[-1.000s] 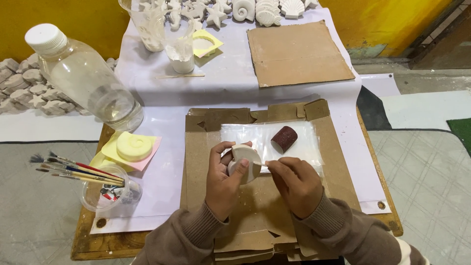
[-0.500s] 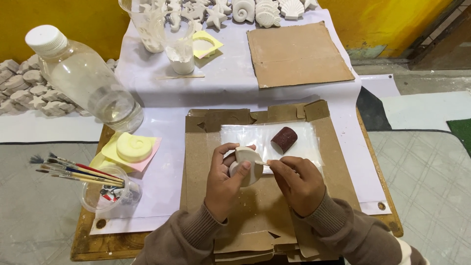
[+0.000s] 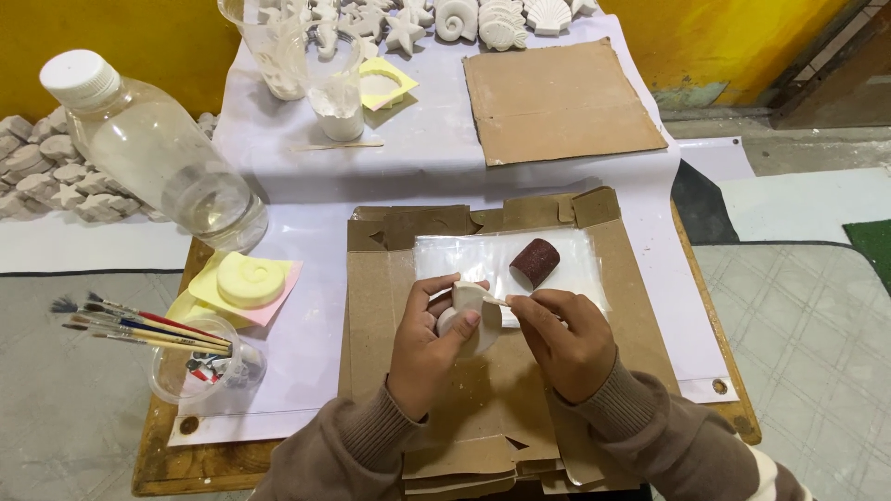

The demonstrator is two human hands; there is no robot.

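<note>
My left hand (image 3: 429,341) grips a white plaster shell piece (image 3: 469,314) over a flattened cardboard box (image 3: 371,288). My right hand (image 3: 562,340) is closed around a thin pale stick (image 3: 494,300) whose tip touches the top of the white piece. Just behind my hands a dark red-brown roll (image 3: 535,262) lies on a clear plastic sheet (image 3: 455,255) spread on the cardboard.
A clear bottle with a white cap (image 3: 153,153) lies tilted at the left. A yellow shell mould (image 3: 249,280) and a cup of paintbrushes (image 3: 190,366) sit lower left. Behind are plastic cups (image 3: 320,65), a cardboard square (image 3: 555,100) and several white plaster shells (image 3: 501,17).
My right hand has shifted slightly left and the stick tip now touches the white piece. My left hand has turned the piece a little.
</note>
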